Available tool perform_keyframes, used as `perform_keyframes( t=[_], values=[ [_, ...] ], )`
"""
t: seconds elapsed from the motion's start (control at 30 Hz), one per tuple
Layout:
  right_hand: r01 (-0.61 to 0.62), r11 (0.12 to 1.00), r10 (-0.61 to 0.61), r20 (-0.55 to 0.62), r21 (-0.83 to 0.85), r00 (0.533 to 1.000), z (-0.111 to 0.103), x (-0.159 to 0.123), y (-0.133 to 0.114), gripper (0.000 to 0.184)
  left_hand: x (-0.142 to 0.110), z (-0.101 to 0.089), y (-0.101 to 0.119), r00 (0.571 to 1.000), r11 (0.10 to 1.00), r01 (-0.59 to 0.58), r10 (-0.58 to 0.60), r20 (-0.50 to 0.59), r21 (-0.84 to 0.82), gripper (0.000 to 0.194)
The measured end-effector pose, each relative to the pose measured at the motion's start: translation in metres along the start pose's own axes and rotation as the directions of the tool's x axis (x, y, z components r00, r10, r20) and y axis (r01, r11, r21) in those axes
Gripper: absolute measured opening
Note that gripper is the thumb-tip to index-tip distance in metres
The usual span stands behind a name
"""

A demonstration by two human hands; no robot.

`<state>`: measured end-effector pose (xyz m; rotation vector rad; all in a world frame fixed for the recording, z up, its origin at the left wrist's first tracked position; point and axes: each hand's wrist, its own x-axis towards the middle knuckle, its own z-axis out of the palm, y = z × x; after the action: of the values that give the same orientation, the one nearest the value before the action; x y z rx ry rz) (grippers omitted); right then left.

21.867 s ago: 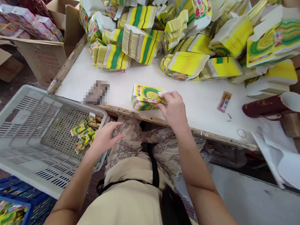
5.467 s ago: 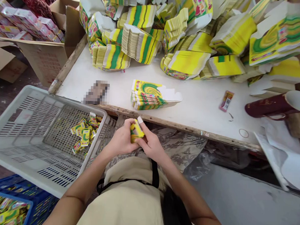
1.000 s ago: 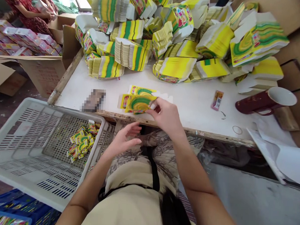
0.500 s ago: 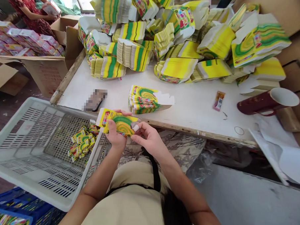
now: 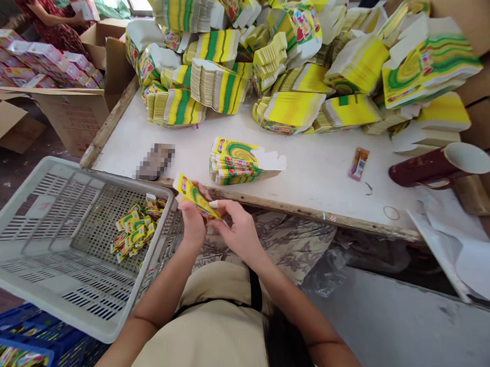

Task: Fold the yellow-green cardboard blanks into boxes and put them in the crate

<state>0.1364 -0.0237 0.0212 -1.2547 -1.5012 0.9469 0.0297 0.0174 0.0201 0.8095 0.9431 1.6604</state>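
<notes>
My left hand [image 5: 193, 224] is closed around a small yellow-and-green printed carton [image 5: 196, 196], thumb on the near side and fingers behind it. The carton is tilted, with a white flap at its far left end. At the carton's right end, my right hand [image 5: 239, 231] pinches the edge; a white wrap covers one of its fingertips. Whether that end is folded shut is hidden by the fingers. Beyond both hands, a fanned stack of similar flat cartons [image 5: 234, 160] lies on the white table [image 5: 306, 175].
Left of me stands a grey plastic crate [image 5: 57, 300] with filled small cartons [image 5: 135, 233] inside. Bundled flat cartons [image 5: 289, 109] are heaped at the table's back. A maroon mug [image 5: 422, 167] lies on its side, near a small sachet [image 5: 358, 163]. Another person [image 5: 45, 15] holds a box.
The carton has turned from showing its broad face to a narrower, tilted view. My right hand has moved slightly left and stays at its right end.
</notes>
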Motion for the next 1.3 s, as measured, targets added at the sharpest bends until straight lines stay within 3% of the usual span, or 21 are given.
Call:
perform_keyframes(
  t=[0.07, 0.17, 0.23, 0.3, 0.43, 0.53, 0.6, 0.67, 0.7, 0.77, 0.8, 0.87, 0.97, 1.03, 1.1, 1.2, 1.3],
  values=[
    [0.061, 0.996, -0.065, -0.061, -0.068, 0.996, -0.009, 0.005, 0.004, 0.013, -0.004, -0.009, -0.003, 0.998, 0.995, -0.053, 0.049, 0.041, 0.081, 0.07],
    [0.112, 0.985, -0.128, -0.116, -0.134, 0.985, -0.023, 0.011, 0.008, 0.008, -0.007, -0.028, -0.003, 0.994, 0.965, -0.092, 0.076, 0.075, 0.247, 0.042],
    [0.179, 0.972, -0.194, -0.092, -0.153, 0.977, -0.032, 0.01, 0.01, 0.009, -0.003, -0.043, 0.005, 0.992, 0.938, -0.044, 0.001, 0.126, 0.343, 0.029],
    [0.247, 0.945, -0.271, -0.087, -0.216, 0.959, -0.039, 0.008, 0.012, 0.01, 0.005, -0.057, 0.019, 0.965, 0.923, 0.003, -0.103, 0.24, 0.384, 0.039],
    [0.4, 0.774, -0.483, -0.051, -0.491, 0.874, -0.047, 0.003, 0.016, 0.018, 0.018, -0.066, 0.056, 0.852, 0.876, -0.038, -0.223, 0.473, 0.482, 0.087],
    [0.543, 0.656, -0.577, 0.114, -0.524, 0.808, -0.043, 0.0, 0.017, 0.02, 0.015, -0.056, 0.066, 0.712, 0.673, -0.164, -0.425, 0.559, 0.721, 0.102],
    [0.551, 0.668, -0.553, 0.161, -0.5, 0.817, -0.038, -0.003, 0.018, 0.02, 0.009, -0.048, 0.058, 0.665, 0.53, -0.219, -0.533, 0.523, 0.819, 0.094],
    [0.427, 0.775, -0.459, 0.051, -0.466, 0.887, -0.034, -0.007, 0.02, 0.022, 0.002, -0.044, 0.045, 0.716, 0.454, -0.228, -0.521, 0.464, 0.861, 0.078],
    [0.322, 0.851, -0.376, -0.051, -0.414, 0.925, -0.031, -0.009, 0.022, 0.034, -0.002, -0.044, 0.038, 0.754, 0.439, -0.233, -0.482, 0.446, 0.868, 0.073],
    [0.092, 0.979, -0.131, -0.212, -0.182, 0.968, -0.024, -0.012, 0.028, 0.058, -0.008, -0.046, 0.025, 0.794, 0.44, -0.283, -0.391, 0.465, 0.852, 0.074],
    [-0.015, 0.999, 0.008, -0.213, -0.029, 0.977, -0.019, -0.013, 0.032, 0.063, -0.011, -0.047, 0.02, 0.79, 0.45, -0.328, -0.352, 0.502, 0.831, 0.076],
    [-0.2, 0.95, 0.22, -0.061, 0.238, 0.973, -0.009, -0.012, 0.039, 0.062, -0.017, -0.049, 0.012, 0.749, 0.482, -0.431, -0.28, 0.6, 0.763, 0.079],
    [-0.377, 0.813, 0.302, 0.231, 0.443, 0.925, 0.002, -0.008, 0.043, 0.063, -0.024, -0.05, 0.007, 0.685, 0.51, -0.545, -0.187, 0.704, 0.665, 0.068],
    [-0.413, 0.763, 0.295, 0.301, 0.498, 0.907, 0.003, -0.007, 0.042, 0.063, -0.026, -0.049, 0.007, 0.689, 0.509, -0.543, -0.183, 0.701, 0.668, 0.057],
    [-0.386, 0.775, 0.267, 0.295, 0.5, 0.917, 0.0, -0.008, 0.038, 0.064, -0.025, -0.048, 0.01, 0.73, 0.485, -0.48, -0.241, 0.64, 0.731, 0.05],
    [-0.224, 0.907, 0.147, 0.229, 0.357, 0.962, -0.002, -0.013, 0.033, 0.061, -0.023, -0.046, 0.013, 0.743, 0.457, -0.384, -0.362, 0.562, 0.802, 0.051],
    [-0.009, 0.991, -0.01, 0.14, 0.132, 0.99, -0.003, -0.018, 0.031, 0.044, -0.023, -0.045, 0.008, 0.728, 0.48, -0.405, -0.345, 0.592, 0.778, 0.053]
  ],
)
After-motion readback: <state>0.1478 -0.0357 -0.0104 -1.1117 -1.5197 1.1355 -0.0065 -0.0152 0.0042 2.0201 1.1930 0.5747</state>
